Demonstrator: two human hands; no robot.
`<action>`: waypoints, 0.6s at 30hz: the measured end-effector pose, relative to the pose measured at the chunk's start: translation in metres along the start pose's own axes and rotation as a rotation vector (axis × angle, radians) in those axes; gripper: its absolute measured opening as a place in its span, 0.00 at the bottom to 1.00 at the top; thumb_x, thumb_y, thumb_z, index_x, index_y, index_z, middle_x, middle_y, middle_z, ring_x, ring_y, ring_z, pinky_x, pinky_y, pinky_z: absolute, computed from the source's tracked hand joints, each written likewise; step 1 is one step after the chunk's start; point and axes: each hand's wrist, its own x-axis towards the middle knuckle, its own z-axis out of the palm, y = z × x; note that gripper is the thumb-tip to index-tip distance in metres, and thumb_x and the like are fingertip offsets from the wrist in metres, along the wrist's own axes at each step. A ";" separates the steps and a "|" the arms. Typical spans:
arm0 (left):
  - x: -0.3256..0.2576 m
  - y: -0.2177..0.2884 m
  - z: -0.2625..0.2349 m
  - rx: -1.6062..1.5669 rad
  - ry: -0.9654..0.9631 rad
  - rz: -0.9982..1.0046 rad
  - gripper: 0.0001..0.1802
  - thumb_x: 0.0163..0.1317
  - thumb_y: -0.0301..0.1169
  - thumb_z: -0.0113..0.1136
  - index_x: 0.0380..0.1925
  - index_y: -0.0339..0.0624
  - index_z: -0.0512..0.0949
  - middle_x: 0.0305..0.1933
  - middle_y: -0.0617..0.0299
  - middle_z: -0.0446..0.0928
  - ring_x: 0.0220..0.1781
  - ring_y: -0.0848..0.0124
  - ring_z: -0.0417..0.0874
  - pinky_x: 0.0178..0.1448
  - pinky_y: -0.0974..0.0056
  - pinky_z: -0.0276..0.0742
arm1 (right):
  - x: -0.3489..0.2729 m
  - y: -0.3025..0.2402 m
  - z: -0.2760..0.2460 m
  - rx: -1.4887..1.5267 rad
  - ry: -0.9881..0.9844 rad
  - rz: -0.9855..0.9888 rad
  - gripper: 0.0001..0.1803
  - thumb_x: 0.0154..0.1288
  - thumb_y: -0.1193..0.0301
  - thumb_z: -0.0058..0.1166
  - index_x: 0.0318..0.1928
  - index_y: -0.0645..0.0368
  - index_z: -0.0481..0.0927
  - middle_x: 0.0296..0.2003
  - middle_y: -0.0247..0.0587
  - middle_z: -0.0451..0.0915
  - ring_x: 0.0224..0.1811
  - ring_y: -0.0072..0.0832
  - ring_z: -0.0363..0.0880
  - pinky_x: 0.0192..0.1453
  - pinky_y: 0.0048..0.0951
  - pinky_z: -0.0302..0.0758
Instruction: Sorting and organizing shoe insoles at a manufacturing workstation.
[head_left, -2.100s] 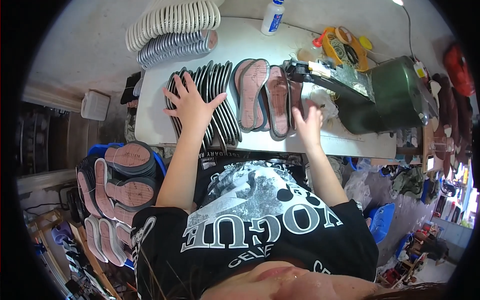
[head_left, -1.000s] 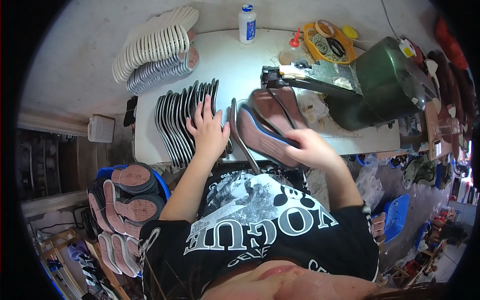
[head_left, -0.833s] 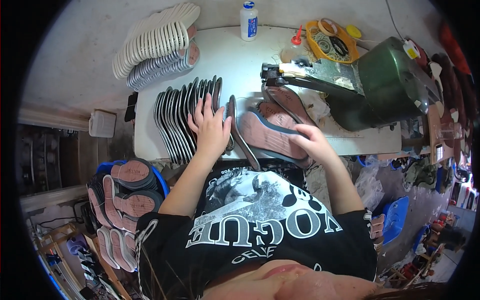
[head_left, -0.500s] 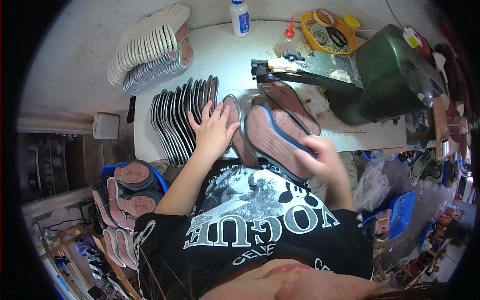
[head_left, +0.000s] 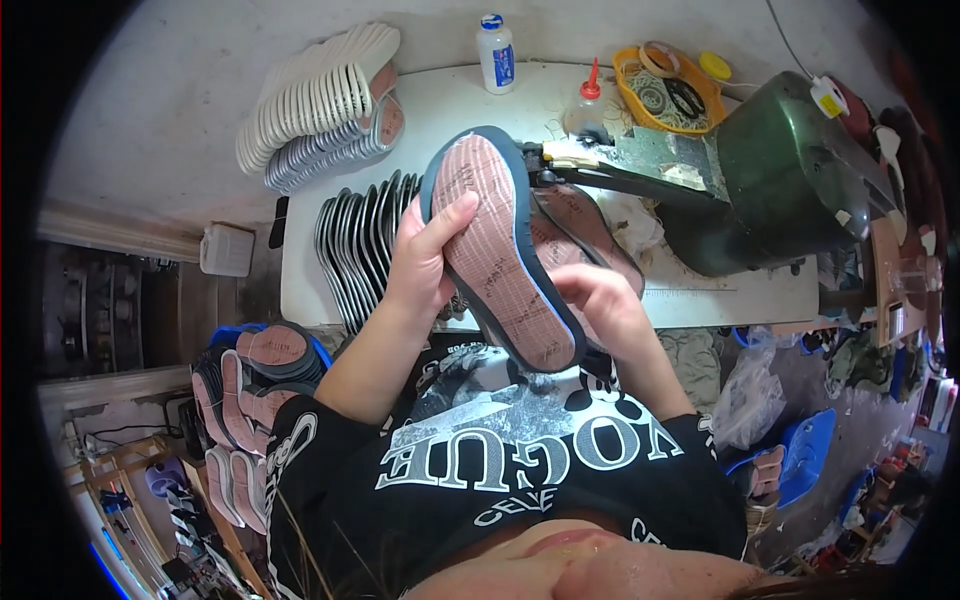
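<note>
My left hand (head_left: 425, 250) grips an insole (head_left: 490, 235) near its upper end, the thumb lying across its pinkish-brown striped face. The insole has a dark rim and is held tilted above the table, in front of my shirt. My right hand (head_left: 605, 305) is at the insole's right edge with bent fingers. Its fingertips are partly hidden and slightly blurred, so whether it grips is unclear. More pinkish insoles (head_left: 592, 232) lie behind, under the machine's arm. A row of dark-edged insoles (head_left: 360, 240) stands on edge left of my left hand.
A green machine (head_left: 785, 170) occupies the table's right side. White insoles (head_left: 315, 95) are stacked at the back left. Behind stand a white bottle (head_left: 496, 62), a red-tipped bottle (head_left: 587, 115) and a yellow basket (head_left: 705, 118). Blue tubs (head_left: 805, 455) with insoles stand below, either side.
The insole has been raised off the others and swung left and upright. My left hand has left the standing row and taken hold of it. My right hand has moved slightly left.
</note>
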 end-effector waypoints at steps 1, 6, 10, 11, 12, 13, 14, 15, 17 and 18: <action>0.003 0.001 -0.001 -0.073 -0.055 -0.060 0.21 0.63 0.32 0.59 0.52 0.33 0.71 0.46 0.56 0.79 0.44 0.70 0.82 0.51 0.65 0.79 | 0.012 0.000 -0.003 0.296 -0.099 0.077 0.33 0.68 0.46 0.48 0.54 0.68 0.74 0.46 0.41 0.79 0.47 0.26 0.78 0.54 0.28 0.73; 0.010 -0.006 0.016 -0.102 -0.101 -0.142 0.19 0.57 0.27 0.62 0.48 0.32 0.74 0.41 0.57 0.80 0.40 0.72 0.83 0.47 0.68 0.79 | 0.050 0.008 0.000 0.426 -0.115 0.171 0.31 0.60 0.54 0.63 0.54 0.66 0.74 0.47 0.38 0.79 0.48 0.22 0.76 0.55 0.28 0.73; 0.019 -0.005 0.015 -0.057 -0.088 -0.096 0.18 0.57 0.25 0.62 0.48 0.32 0.74 0.41 0.57 0.80 0.40 0.72 0.82 0.47 0.68 0.79 | 0.064 -0.003 -0.013 0.175 -0.276 0.257 0.25 0.59 0.56 0.65 0.47 0.65 0.79 0.39 0.35 0.81 0.41 0.22 0.79 0.48 0.26 0.77; 0.022 -0.005 0.011 -0.029 -0.087 -0.093 0.18 0.57 0.25 0.61 0.47 0.32 0.75 0.41 0.57 0.80 0.40 0.73 0.82 0.48 0.69 0.79 | 0.066 -0.012 -0.013 0.121 -0.288 0.351 0.21 0.61 0.57 0.63 0.43 0.65 0.80 0.35 0.34 0.81 0.36 0.22 0.80 0.42 0.25 0.77; 0.027 -0.006 0.011 -0.030 -0.086 -0.095 0.18 0.57 0.25 0.61 0.47 0.32 0.75 0.41 0.57 0.80 0.40 0.73 0.82 0.48 0.69 0.79 | 0.067 -0.022 -0.010 0.066 -0.299 0.445 0.19 0.62 0.59 0.62 0.39 0.64 0.82 0.31 0.32 0.81 0.30 0.22 0.80 0.37 0.23 0.78; 0.030 -0.006 0.012 -0.033 -0.051 -0.085 0.17 0.58 0.25 0.61 0.47 0.31 0.75 0.42 0.57 0.81 0.39 0.73 0.82 0.48 0.69 0.78 | 0.066 -0.035 0.004 0.055 -0.172 0.445 0.17 0.65 0.62 0.59 0.26 0.64 0.80 0.20 0.32 0.77 0.19 0.17 0.73 0.25 0.21 0.72; 0.034 -0.007 0.014 -0.035 -0.018 -0.072 0.16 0.58 0.25 0.61 0.47 0.31 0.75 0.42 0.57 0.81 0.39 0.73 0.82 0.48 0.69 0.78 | 0.068 -0.039 0.006 0.056 -0.168 0.446 0.17 0.65 0.62 0.59 0.26 0.64 0.80 0.20 0.32 0.77 0.19 0.17 0.73 0.25 0.21 0.72; 0.039 -0.011 0.013 -0.031 0.025 -0.054 0.15 0.59 0.24 0.61 0.46 0.31 0.75 0.42 0.57 0.81 0.40 0.74 0.82 0.48 0.69 0.78 | 0.070 -0.041 0.006 -0.262 -0.079 0.365 0.18 0.65 0.63 0.58 0.23 0.64 0.77 0.18 0.33 0.74 0.18 0.16 0.68 0.24 0.22 0.68; 0.045 -0.014 0.017 0.085 0.095 0.060 0.15 0.59 0.24 0.61 0.46 0.31 0.75 0.42 0.57 0.81 0.40 0.74 0.82 0.48 0.69 0.78 | 0.073 -0.040 0.008 -0.601 0.104 0.200 0.23 0.66 0.67 0.56 0.16 0.65 0.69 0.12 0.34 0.63 0.17 0.13 0.56 0.20 0.24 0.57; 0.048 -0.016 0.019 0.202 0.165 0.180 0.15 0.59 0.23 0.61 0.46 0.31 0.75 0.43 0.57 0.81 0.41 0.74 0.82 0.48 0.69 0.78 | 0.076 -0.029 0.002 -0.474 0.146 0.165 0.24 0.66 0.65 0.56 0.16 0.64 0.68 0.14 0.29 0.64 0.19 0.13 0.54 0.20 0.24 0.56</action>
